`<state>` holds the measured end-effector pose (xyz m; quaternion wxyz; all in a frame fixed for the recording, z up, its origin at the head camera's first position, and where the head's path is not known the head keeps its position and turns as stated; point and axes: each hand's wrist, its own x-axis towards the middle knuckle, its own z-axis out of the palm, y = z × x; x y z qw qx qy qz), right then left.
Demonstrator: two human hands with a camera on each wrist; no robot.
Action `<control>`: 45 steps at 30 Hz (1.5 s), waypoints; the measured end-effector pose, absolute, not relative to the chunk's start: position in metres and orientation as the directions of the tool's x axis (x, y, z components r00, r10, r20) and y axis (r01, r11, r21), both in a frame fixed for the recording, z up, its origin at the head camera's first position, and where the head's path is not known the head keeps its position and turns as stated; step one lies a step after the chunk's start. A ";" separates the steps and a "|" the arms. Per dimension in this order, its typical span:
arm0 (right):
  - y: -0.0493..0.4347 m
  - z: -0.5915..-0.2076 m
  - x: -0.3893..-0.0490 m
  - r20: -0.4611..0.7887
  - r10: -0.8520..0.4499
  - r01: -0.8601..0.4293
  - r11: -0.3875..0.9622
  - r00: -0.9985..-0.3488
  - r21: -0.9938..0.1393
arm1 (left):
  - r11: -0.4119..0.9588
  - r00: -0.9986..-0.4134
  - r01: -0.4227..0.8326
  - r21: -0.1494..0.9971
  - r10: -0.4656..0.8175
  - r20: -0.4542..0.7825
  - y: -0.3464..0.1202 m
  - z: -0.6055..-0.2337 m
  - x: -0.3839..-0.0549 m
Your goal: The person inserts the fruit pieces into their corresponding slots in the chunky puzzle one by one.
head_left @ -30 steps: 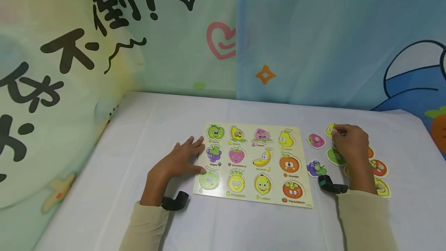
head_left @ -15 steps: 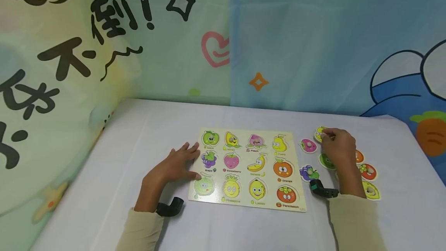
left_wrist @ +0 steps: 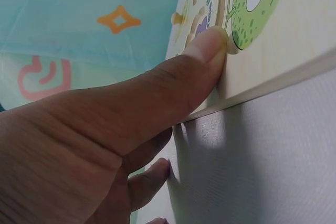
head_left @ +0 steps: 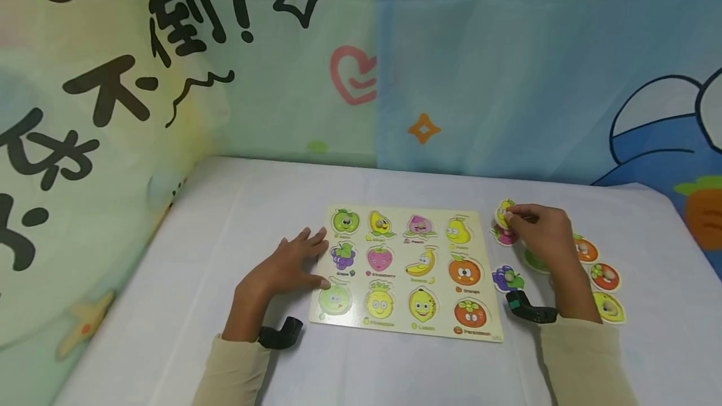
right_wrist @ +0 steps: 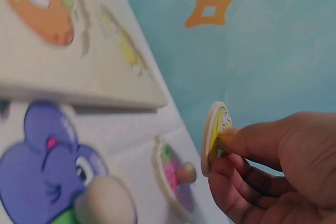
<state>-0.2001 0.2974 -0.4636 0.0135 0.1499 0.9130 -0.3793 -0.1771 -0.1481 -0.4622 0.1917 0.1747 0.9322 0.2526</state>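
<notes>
My right hand (head_left: 543,230) pinches a yellow fruit puzzle piece (head_left: 502,213), likely the pear, above the strawberry piece (head_left: 504,235). Seen from the right wrist, this yellow piece (right_wrist: 212,137) stands on edge between thumb and fingers, lifted off the table. Its knob is hidden by the fingers. The fruit puzzle board (head_left: 403,324) lies flat to the left, printed with rows of smiling fruits. At its left edge rests my left hand (head_left: 284,266), fingers spread. The left wrist view has the left thumb (left_wrist: 207,43) on the board top beside the green fruit picture (left_wrist: 255,11).
Right of the board lie a grape piece (head_left: 507,279), a green piece (head_left: 534,261), an orange piece (head_left: 586,249), a persimmon piece (head_left: 605,276) and a lemon piece (head_left: 609,307). A white cloth (head_left: 248,193) covers the table. Printed curtains (head_left: 491,80) stand behind it.
My right hand has raised the yellow piece from its spot and carried it slightly left, over the strawberry piece. The left hand keeps its place on the board. The head view shifted a little.
</notes>
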 end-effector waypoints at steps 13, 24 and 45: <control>0.267 -0.459 -0.200 -0.119 0.088 0.148 0.599 -0.989 -0.787 | 0.813 -0.871 0.223 0.537 0.414 -0.264 -0.146 -0.459 -0.178; 0.253 -0.462 -0.198 -0.101 -0.011 0.070 0.646 -0.995 -0.760 | 0.819 -0.879 0.219 0.530 0.402 -0.257 -0.144 -0.462 -0.178; 0.240 -0.470 -0.199 -0.061 -0.046 0.001 0.786 -0.997 -0.618 | 0.833 -0.877 0.214 0.510 0.394 -0.274 -0.142 -0.462 -0.177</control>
